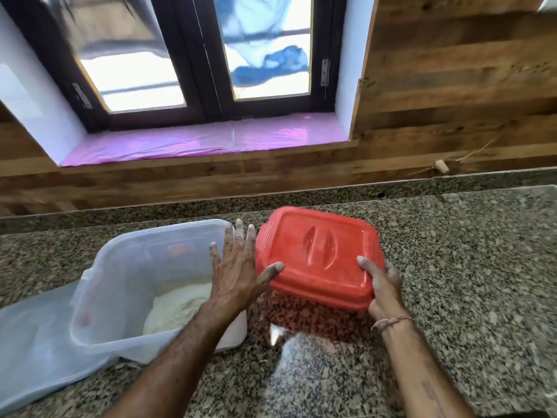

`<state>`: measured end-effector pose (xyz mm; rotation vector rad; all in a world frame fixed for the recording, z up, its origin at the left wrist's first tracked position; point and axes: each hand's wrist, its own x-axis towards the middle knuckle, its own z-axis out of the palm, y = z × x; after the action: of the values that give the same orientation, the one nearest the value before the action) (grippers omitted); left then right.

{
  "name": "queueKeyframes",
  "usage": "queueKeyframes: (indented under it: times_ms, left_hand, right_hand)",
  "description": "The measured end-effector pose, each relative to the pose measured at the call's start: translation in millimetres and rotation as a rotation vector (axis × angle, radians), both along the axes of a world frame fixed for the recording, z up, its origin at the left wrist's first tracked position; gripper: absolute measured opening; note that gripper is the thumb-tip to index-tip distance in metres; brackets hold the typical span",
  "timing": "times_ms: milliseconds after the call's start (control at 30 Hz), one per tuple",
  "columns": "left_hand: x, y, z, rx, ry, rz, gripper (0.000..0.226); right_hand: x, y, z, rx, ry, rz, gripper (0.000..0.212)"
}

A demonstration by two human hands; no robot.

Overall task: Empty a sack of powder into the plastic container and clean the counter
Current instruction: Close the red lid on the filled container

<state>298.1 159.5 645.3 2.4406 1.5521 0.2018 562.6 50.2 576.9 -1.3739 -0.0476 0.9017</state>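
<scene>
A clear plastic container (126, 267) stands on the granite counter (452, 267) at the left, with a heap of white powder (180, 306) inside. An empty translucent sack (33, 342) lies flat against its left side. A red lid (316, 254) is held tilted above the counter, just right of the container. My right hand (382, 285) grips the lid's near right edge, thumb on top. My left hand (238, 267) is spread between container and lid, its thumb pressed on the lid's near left corner and its fingers apart.
A wood-panelled wall rises behind the counter, with a dark-framed window and a pink-lined sill (205, 140). A small cork-like piece (441, 166) on a string hangs at the wall's right. A low granite ledge (301, 194) runs along the back.
</scene>
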Motion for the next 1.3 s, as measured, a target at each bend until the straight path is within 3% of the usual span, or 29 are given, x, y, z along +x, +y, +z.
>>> queueKeyframes:
  times_ms: [67,133,200,267,400,567,700,867,933,1100,1300]
  left_hand:
    - [-1.6,3.3,8.3,-0.102,-0.145,0.005,0.117]
    - [-9.9,7.9,25.3,-0.210,-0.414,0.042,0.119]
    - [-26.3,11.8,48.6,-0.232,-0.707,0.083,0.117]
    - [-53.3,15.4,69.2,-0.189,-0.870,0.152,0.115]
    - [-138.5,22.7,64.3,-0.060,-0.950,0.375,0.105]
    - [-220.8,10.7,32.4,-0.098,-0.910,0.539,0.091]
    - [-239.5,13.7,16.0,-0.063,-0.824,0.505,0.079]
    - [-244.0,24.1,17.5,-0.086,-0.665,0.488,0.104]
    - [-246.4,30.9,19.2,-0.115,-0.650,0.452,0.103]
    - [-250.1,39.3,29.0,-0.169,-0.736,0.427,0.078]
    - [-250.6,38.9,40.5,-0.284,-0.989,0.392,0.077]
  right_hand:
    - [3.3,0.2,24.8,0.088,0.021,0.001,0.062]
    - [-3.7,5.3,52.3,0.180,-0.005,0.064,0.058]
    - [-22.3,15.0,76.9,0.261,-0.032,0.159,0.059]
    - [-53.8,28.1,98.0,0.318,-0.042,0.259,0.059]
    - [-132.4,53.2,117.6,0.273,-0.167,0.348,0.050]
    - [-212.9,64.1,111.4,0.123,-0.513,0.445,0.043]
    - [-238.8,68.5,102.7,0.046,-0.657,0.472,0.066]
    - [-233.6,68.0,102.2,0.065,-0.446,0.427,0.047]
    - [-233.4,67.5,103.2,0.117,-0.309,0.409,0.050]
    - [-221.1,66.6,114.3,0.232,-0.104,0.342,0.064]
    - [-215.6,76.0,121.2,0.363,0.105,0.294,0.040]
